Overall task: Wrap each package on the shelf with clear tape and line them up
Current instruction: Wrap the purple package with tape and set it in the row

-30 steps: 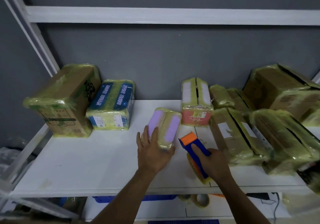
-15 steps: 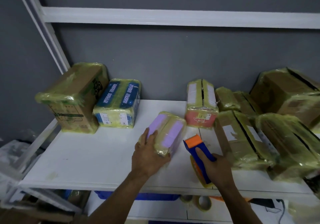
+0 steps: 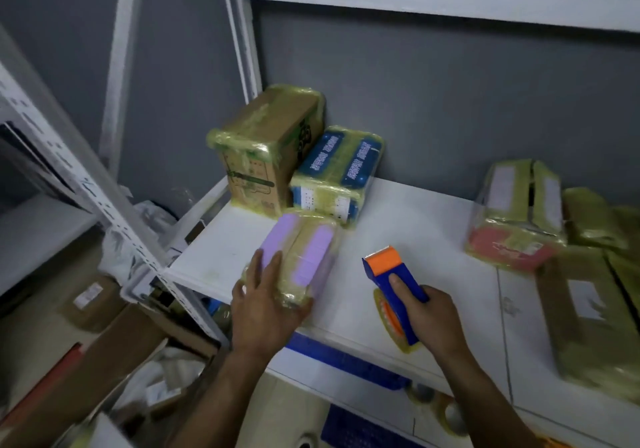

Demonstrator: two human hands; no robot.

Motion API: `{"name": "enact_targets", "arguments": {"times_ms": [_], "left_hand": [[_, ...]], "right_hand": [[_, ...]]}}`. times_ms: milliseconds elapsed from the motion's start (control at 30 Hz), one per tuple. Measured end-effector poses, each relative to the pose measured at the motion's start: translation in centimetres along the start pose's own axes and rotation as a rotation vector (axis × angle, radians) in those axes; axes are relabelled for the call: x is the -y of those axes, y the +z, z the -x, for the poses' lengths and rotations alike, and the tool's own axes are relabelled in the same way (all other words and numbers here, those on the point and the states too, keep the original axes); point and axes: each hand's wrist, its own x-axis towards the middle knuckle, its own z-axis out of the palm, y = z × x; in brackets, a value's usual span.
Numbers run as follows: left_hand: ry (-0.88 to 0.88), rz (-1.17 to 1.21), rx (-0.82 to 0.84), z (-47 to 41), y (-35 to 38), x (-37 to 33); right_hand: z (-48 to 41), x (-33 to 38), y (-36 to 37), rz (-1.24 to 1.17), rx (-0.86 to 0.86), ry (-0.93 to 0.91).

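A small taped package with two purple strips (image 3: pixel 311 257) lies near the front left of the white shelf (image 3: pixel 415 233). My left hand (image 3: pixel 266 312) holds its near end, fingers laid on top and thumb round the right corner. Its far end sits just in front of a blue taped package (image 3: pixel 339 167), which stands next to a brown taped box (image 3: pixel 263 149) at the back left. My right hand (image 3: pixel 429 319) grips a blue and orange tape dispenser (image 3: pixel 391 267) over the shelf's front edge, apart from the packages.
More taped packages crowd the right side: one with a red end (image 3: pixel 516 219) and a big brown one (image 3: pixel 588 309). A perforated white upright (image 3: pixel 104 205) stands left. Below are a blue crate (image 3: pixel 346 357), a tape roll (image 3: pixel 446 413) and cardboard boxes (image 3: pixel 93 298).
My left hand has carried the purple package leftward along the shelf, up to the blue package. My view swung left and down. The right hand still holds the dispenser.
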Motion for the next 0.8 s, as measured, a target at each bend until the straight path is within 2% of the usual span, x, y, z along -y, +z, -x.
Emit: {"name": "enact_targets", "arguments": {"times_ms": [133,433,700,800], "left_hand": [[-0.167,0.011,-0.039,-1.1,-1.6,3.0],[-0.211,-0.061,-0.078,-6.9,-3.4,5.6],[-0.032,-0.135,-0.143,-9.5,-2.9,6.8],[0.238,-0.040,-0.262,-9.0,-1.6,4.2]], "right_hand": [[-1.1,1.5,2.8,0.049,0.026,-0.027],[-2.1,4.6,6.3,0.094,0.031,-0.048],[-2.5,4.7,6.7,0.069,-0.044,0.011],[-2.2,4.5,6.4,0.070,-0.074,0.038]]}}
